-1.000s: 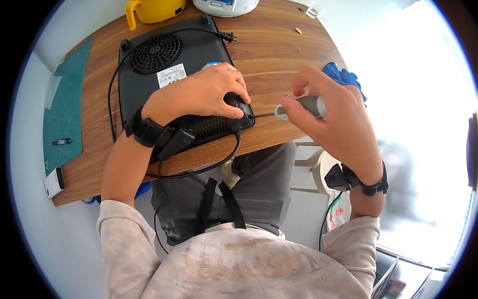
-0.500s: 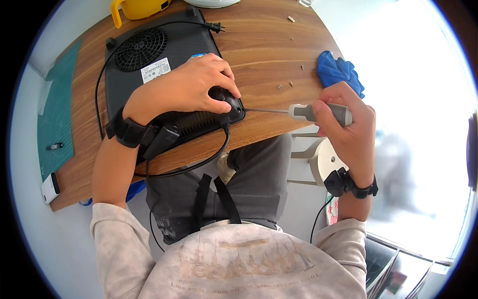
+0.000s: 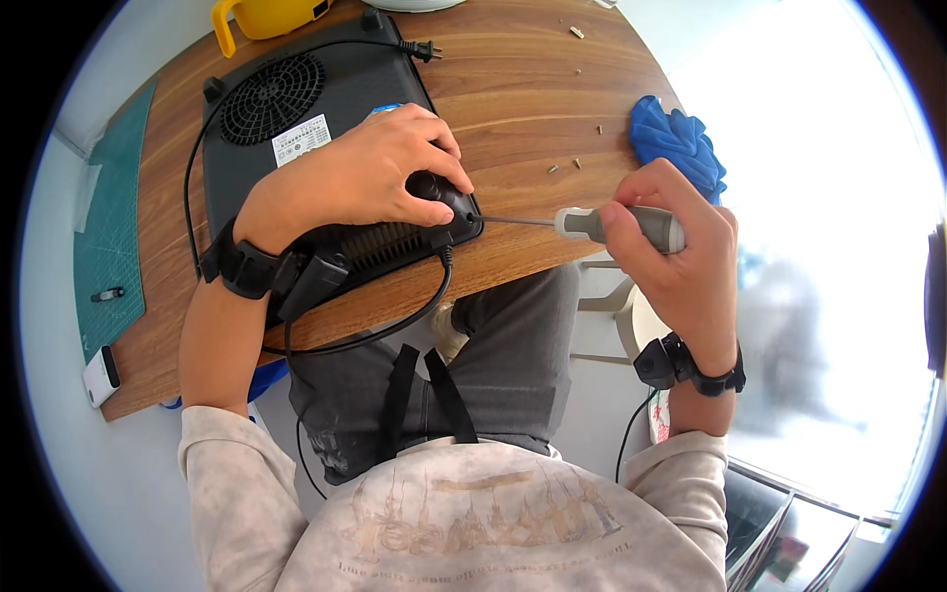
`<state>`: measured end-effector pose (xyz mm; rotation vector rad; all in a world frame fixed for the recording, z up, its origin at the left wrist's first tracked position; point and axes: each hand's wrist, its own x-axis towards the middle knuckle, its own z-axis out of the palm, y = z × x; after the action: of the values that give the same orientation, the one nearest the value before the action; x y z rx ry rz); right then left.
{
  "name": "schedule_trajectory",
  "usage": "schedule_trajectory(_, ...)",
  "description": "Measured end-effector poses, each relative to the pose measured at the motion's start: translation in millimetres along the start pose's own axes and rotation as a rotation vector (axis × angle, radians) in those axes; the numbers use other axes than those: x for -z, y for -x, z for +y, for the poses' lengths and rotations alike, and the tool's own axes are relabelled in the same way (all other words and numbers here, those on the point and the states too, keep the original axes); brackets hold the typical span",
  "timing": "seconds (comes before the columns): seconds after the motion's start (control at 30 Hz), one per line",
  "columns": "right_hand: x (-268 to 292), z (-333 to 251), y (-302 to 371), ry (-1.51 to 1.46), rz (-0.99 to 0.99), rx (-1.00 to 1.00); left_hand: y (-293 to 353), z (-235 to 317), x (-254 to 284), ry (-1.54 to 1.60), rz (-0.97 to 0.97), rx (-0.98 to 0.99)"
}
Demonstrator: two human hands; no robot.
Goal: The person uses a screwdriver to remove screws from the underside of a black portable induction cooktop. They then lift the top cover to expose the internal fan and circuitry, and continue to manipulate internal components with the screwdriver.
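Note:
A black induction cooker (image 3: 237, 168) lies underside up on the table, its round fan grille and white label showing. My left hand (image 3: 395, 168) is closed over its near right corner, thumb and fingers around the black foot there. In my right hand (image 3: 681, 237) is a grey and white screwdriver (image 3: 582, 225), gripped by its handle. The thin shaft points left, and its tip is in or against a screw hole at that corner, just beside my left fingertips. My left palm hides part of the cooker's underside.
Several small screws (image 3: 577, 164) lie on the wooden table (image 3: 523, 99). A blue cloth (image 3: 676, 143) sits at the right edge. The power cord (image 3: 434, 301) loops off the near edge. Far left are a green cutting mat (image 3: 109, 247) and a yellow container (image 3: 276, 15).
My right hand and the screwdriver have moved slightly left; the tip now meets the hole at the cooker's corner. The cooker and my left hand have shifted slightly left.

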<state>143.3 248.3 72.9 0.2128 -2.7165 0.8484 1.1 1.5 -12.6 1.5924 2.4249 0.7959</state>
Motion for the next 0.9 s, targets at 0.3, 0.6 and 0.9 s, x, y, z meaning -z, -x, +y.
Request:
schedule_trajectory(0.3, -6.7, -23.2, -20.7, 0.226, -0.054, 0.236, 0.2, 0.0, 1.0, -0.002, 0.001, -0.009)
schedule_trajectory(0.6, -2.2, -29.7, -39.8, 0.229, -0.180, 0.228, -0.5, -2.1, -1.9, -0.003, 0.001, -0.026)
schedule_trajectory(0.9, -5.9, -35.6, -58.4, 0.163, -0.236, 0.342, 1.2, -0.1, 1.4, 0.031, -0.023, -0.007)
